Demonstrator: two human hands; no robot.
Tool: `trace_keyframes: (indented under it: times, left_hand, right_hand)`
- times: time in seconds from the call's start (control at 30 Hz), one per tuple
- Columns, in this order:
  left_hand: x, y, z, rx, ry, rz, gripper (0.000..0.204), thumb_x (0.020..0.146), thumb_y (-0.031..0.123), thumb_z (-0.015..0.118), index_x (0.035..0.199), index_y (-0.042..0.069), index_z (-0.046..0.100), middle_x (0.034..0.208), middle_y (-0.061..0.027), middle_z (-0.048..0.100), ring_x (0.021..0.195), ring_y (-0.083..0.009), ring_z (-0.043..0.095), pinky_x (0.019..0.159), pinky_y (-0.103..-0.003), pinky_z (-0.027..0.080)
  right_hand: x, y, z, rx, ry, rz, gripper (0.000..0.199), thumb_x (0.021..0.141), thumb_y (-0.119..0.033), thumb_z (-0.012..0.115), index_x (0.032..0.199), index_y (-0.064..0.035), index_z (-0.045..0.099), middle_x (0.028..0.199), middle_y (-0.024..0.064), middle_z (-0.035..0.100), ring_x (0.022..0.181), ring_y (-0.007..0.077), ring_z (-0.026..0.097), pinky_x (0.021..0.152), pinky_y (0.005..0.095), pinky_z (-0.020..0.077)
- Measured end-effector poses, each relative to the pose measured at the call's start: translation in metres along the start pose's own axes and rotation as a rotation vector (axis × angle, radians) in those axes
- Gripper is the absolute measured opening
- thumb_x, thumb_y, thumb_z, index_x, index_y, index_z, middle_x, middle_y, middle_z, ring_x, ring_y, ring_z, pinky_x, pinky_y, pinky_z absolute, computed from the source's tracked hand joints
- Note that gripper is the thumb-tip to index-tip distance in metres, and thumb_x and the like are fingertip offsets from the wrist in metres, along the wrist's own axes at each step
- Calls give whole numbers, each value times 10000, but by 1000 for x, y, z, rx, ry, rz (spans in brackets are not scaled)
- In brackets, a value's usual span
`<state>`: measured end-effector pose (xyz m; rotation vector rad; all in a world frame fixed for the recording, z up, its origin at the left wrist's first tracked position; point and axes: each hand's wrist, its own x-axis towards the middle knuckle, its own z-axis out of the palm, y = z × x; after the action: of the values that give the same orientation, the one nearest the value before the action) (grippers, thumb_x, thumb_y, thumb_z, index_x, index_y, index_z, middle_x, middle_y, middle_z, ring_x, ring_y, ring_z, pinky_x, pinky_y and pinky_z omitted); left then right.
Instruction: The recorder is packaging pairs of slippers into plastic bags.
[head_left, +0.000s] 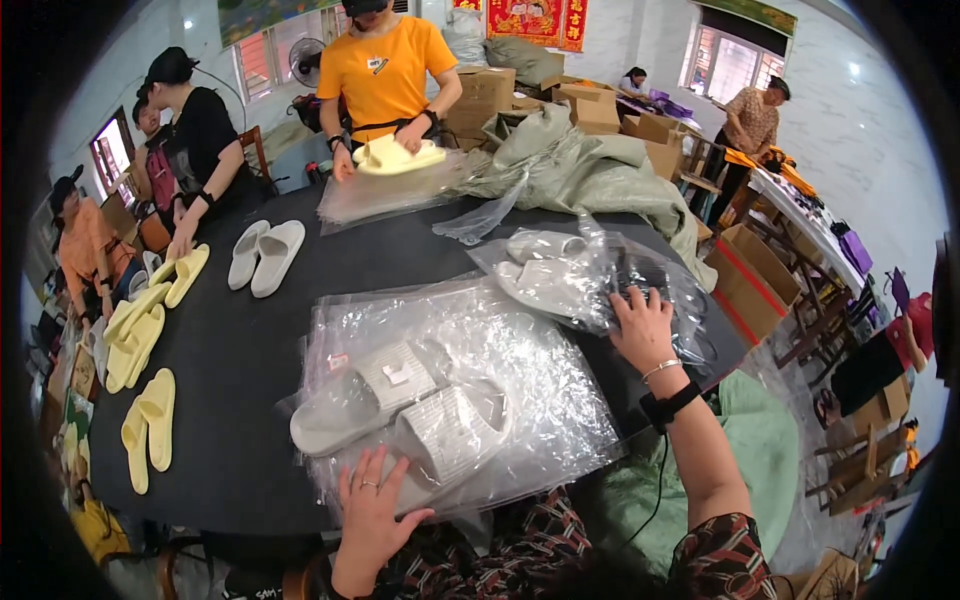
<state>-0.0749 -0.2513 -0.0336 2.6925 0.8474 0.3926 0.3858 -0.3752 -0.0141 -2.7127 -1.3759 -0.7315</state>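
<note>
A pair of light grey slide slippers [385, 378] lies before me in a clear plastic bag, on a stack of flat clear bags [550, 395]. A small white tag rests on one strap. My left hand [378, 505] lies with its fingers spread on the near edge of that bag, by the slippers' heels. Farther right, my right hand [645, 328] is open, its spread fingers on the crumpled end of another clear bag [655, 275]. That bag holds a second grey pair [540, 265]. Some dark thing shows through the plastic beside my right fingers.
Yellow slippers [150, 430] and a loose grey pair [265, 255] lie on the black table [240, 390]. Across it, a person in orange [385, 75] handles yellow slippers over more bags. A large grey-green sack [590, 170] covers the far right, and a cardboard box [755, 280] stands beyond the edge.
</note>
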Motion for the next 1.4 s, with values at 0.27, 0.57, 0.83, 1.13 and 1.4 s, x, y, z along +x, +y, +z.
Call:
trace_keyframes:
  times: [0.27,0.57,0.83,1.13,1.4]
  left_hand:
    - [5,-4,-14,-263,180,9,781,842,451,733,1415,1,452,1559,-269,238,1374,-438,357,1110,-536,315]
    - [2,-27,-27,-303,324,-231,710,863,299,740,1416,-22,432,1408,-260,450,1283,-435,447,1066,-462,383]
    - [10,-19,10,141,99,27,673,862,508,653,1394,114,535,1474,-228,421,1321,-460,402,1071,-594,293]
    - [13,-29,19,98,70,22,650,879,501,628,1414,147,519,1486,-219,412,1344,-449,390,1093,-596,275]
    - [21,-36,-24,-238,313,-91,626,936,212,649,1474,33,384,1487,-238,402,1309,-365,465,1078,-424,390]
  right_hand:
    - [37,27,48,-295,19,252,384,838,-217,644,1218,-168,607,1255,107,546,1206,450,477,922,589,416]
    - [46,-3,18,44,64,34,738,717,-57,679,1417,-151,465,1517,202,348,1415,452,282,1048,620,340]
    - [-4,-84,14,493,-414,-713,795,951,-644,436,1536,-123,302,1623,118,225,1504,347,171,1168,568,207]
    - [13,-34,37,287,-273,-337,531,961,-392,557,1355,-40,513,1461,176,470,1334,386,442,1082,517,367]
    - [-22,-97,-62,1027,-544,-95,518,945,-363,652,1222,55,521,812,187,700,742,329,699,703,397,548]
